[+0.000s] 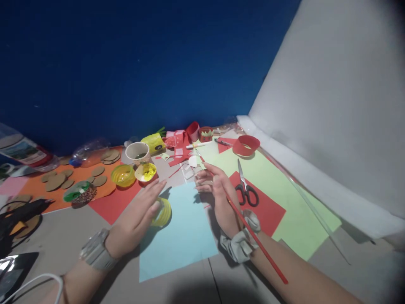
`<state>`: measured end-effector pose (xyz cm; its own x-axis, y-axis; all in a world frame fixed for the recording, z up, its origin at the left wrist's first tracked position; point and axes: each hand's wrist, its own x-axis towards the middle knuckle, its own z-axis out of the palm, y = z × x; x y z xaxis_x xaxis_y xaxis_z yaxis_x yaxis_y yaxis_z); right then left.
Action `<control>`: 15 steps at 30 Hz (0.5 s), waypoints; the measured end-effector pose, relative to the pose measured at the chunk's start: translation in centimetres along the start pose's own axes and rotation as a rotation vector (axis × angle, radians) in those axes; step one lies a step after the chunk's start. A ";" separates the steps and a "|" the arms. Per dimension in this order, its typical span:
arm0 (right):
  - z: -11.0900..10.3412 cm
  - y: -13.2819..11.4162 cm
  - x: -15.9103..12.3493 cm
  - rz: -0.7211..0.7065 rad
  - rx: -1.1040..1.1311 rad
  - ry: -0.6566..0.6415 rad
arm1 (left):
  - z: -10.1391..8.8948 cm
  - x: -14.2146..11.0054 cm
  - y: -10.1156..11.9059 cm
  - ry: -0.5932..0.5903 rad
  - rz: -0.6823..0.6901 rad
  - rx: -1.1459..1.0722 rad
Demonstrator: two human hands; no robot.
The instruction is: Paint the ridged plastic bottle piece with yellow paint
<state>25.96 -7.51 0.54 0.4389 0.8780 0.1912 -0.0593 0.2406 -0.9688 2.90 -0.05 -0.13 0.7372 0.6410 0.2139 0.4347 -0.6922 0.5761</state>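
Observation:
My right hand point(221, 192) pinches a slim red paintbrush point(249, 230). Its handle slants back over my wrist and its tip points away from me. My left hand point(139, 221) has its fingers stretched out beside a yellow ridged round piece point(163, 212), which stands on a light blue sheet of paper point(183, 236). The fingers partly cover that piece; whether they touch it I cannot tell. Beyond the left fingertips sits a small dish of yellow paint point(147, 171). A yellow see-through cup bottom point(123, 175) lies beside it, with a patterned paper cup point(138, 152) behind.
Black-handled scissors point(245, 188) lie on red paper, right of my right hand. A red paper ring point(246, 145) stands on a pale green sheet point(303, 219). Cardboard discs point(55, 181) and a green-painted piece point(79, 192) are on the left. A blue wall point(152, 71) closes off the back.

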 end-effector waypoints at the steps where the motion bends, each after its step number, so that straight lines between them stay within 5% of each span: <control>1: 0.1 -0.1 -0.1 -0.013 -0.003 -0.018 | 0.0 -0.2 -0.3 0.023 0.005 -0.030; 10: -0.4 -0.1 -0.2 0.035 0.085 -0.006 | 0.8 -0.3 -1.7 0.039 0.118 -0.051; 15: -0.7 0.3 -0.4 0.134 0.194 -0.264 | 0.8 -0.4 -2.1 0.034 0.203 -0.064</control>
<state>26.43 -8.12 0.05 0.1699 0.9777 0.1234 -0.2808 0.1680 -0.9449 2.13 0.90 -2.06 0.7879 0.5020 0.3566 0.2446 -0.7866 0.5669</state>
